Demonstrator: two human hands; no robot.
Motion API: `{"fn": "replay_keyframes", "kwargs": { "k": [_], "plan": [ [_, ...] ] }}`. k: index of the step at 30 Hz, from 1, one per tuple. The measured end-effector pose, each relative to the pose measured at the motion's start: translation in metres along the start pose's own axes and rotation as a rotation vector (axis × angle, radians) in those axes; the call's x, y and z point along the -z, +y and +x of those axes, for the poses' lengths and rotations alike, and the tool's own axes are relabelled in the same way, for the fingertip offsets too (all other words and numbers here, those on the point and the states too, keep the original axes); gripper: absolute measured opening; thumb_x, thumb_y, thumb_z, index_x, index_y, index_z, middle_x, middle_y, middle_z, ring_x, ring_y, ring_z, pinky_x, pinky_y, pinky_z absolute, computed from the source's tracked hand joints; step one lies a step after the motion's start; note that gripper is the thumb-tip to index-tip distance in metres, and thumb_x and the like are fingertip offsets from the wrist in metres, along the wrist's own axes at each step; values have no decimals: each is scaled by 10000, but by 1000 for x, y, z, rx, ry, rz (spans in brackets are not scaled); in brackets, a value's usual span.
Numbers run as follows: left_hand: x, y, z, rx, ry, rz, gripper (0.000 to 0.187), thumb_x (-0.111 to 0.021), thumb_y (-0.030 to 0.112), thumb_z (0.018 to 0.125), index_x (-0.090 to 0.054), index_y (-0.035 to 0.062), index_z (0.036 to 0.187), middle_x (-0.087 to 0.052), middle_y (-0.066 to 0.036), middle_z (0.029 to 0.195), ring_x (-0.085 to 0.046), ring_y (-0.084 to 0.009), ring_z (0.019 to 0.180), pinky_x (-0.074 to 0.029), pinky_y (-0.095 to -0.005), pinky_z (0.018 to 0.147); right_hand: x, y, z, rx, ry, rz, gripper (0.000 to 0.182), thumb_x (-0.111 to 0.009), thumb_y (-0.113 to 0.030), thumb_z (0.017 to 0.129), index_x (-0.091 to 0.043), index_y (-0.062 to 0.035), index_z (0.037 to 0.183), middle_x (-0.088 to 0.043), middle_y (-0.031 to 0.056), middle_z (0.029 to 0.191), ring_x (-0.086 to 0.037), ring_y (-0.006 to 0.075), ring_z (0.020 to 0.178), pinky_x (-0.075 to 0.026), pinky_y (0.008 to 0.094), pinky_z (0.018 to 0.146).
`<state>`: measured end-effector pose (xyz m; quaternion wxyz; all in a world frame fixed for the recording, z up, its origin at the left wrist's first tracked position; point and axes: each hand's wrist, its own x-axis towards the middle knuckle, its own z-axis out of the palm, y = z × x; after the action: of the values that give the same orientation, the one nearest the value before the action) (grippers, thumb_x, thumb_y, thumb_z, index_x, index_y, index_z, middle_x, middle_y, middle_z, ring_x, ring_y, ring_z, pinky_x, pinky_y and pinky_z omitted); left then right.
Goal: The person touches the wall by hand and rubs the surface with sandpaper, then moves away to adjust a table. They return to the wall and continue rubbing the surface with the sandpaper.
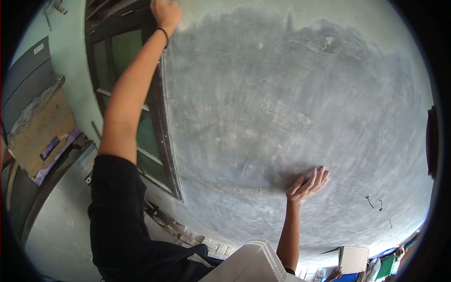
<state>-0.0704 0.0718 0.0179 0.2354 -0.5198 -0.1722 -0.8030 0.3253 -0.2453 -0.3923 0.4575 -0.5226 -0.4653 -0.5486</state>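
1. While the grey wall (263,108) is filling the middle of the view, its lower right part is being touched by the right hand (307,187), whose fingers are being held extended and slightly parted.
2. The left hand (167,14) is being held high beside the dark window frame (164,141); its fingers are being curled inward, but whether anything is being gripped cannot be told.
3. Much of the window frame is being covered by the left arm (124,108). Farther left, a brown board (44,136) with a purple edge is being seen below a grey panel (30,80).
4. Thin metal hooks (370,202) are being held in the wall, below and right of the right hand. A pale box (353,260) is being shown near the lower edge.
5. The lower middle is being blocked by a white plastic object (249,263), which is being cut off and cannot be identified.
6. The right palm is being hidden against the wall, the left hand is being clipped by the upper edge, and the lower right clutter (392,263) is being blurred.
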Motion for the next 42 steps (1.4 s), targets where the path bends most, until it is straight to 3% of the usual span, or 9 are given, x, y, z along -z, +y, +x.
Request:
{"fn": "replay_keyframes", "kwargs": {
  "k": [9, 13, 16, 23, 28, 29, 32, 35, 42],
  "plan": [
    [34, 39, -73, -67, -35, -115, 772, -425, -141, 724, -521, 77, 1458, -482, -253, 1488, -412, -414, 1421, -309, -454, 1200, -2, 1, 0, -44, 23, 41, 526, -414, -230, 1012, -402, -62, 1511, -435, 213, 1541, -302, 418, 1498, -181, 576, 1241],
    [-8, 17, -7, -165, 61, -26, 768, -420, -144, 725, -519, 60, 1459, -508, -226, 1479, -434, -393, 1413, -334, -439, 1187, -3, 4, -1, -8, 34, -1, 531, -418, -239, 1009, -404, -43, 1502, -444, 215, 1535, -307, 420, 1497, -190, 575, 1240],
    [-12, 28, 8, 104, 82, 24, 783, -397, -203, 778, -431, 51, 1518, -467, -251, 1504, -418, -387, 1424, -308, -422, 1209, -4, 5, -2, -8, 45, 39, 531, -414, -242, 1011, -404, -39, 1501, -446, 218, 1535, -304, 423, 1497, -187, 573, 1240],
    [14, 47, -36, 102, 4, 23, 807, -384, -229, 771, -430, 61, 1523, -439, -239, 1531, -379, -382, 1453, -291, -416, 1216, -1, 9, -3, 19, 31, 59, 525, -406, -222, 1013, -401, -37, 1504, -455, 221, 1529, -313, 428, 1492, -198, 572, 1233],
    [11, 43, -55, -137, -19, -9, 756, -426, -139, 731, -515, 55, 1457, -513, -220, 1471, -443, -398, 1402, -337, -440, 1182, -1, 3, 1, -4, 52, 68, 525, -387, -224, 1018, -396, -40, 1510, -448, 219, 1534, -311, 428, 1493, -191, 561, 1240],
    [13, 51, -38, -71, -110, -10, 826, -397, -236, 756, -448, 81, 1517, -430, -214, 1546, -364, -375, 1464, -276, -401, 1219, -3, 4, 4, 0, 65, 51, 525, -387, -224, 1018, -396, -40, 1510, -448, 219, 1534, -311, 428, 1493, -191, 561, 1240],
    [-7, 45, 15, -15, 10, 27, 776, -419, -211, 785, -453, 71, 1507, -419, -207, 1554, -373, -372, 1456, -293, -415, 1215, 3, 3, 3, 17, 47, 56, 521, -403, -201, 1019, -397, -22, 1508, -460, 221, 1522, -344, 428, 1473, -226, 606, 1212],
    [-5, 47, 12, 120, -5, 12, 758, -417, -200, 796, -457, 73, 1502, -421, -207, 1550, -381, -375, 1448, -297, -421, 1214, -1, 5, 0, 27, 54, 65, 527, -398, -195, 1015, -390, -15, 1510, -458, 228, 1524, -335, 429, 1478, -220, 603, 1214],
    [12, 43, -46, 30, -49, 0, 754, -411, -195, 799, -461, 81, 1499, -419, -200, 1553, -380, -369, 1450, -295, -423, 1217, 0, 10, -5, 15, 43, 109, 548, -404, -217, 1006, -377, -61, 1531, -454, 193, 1538, -317, 403, 1497, -206, 556, 1242]
  ]
}}
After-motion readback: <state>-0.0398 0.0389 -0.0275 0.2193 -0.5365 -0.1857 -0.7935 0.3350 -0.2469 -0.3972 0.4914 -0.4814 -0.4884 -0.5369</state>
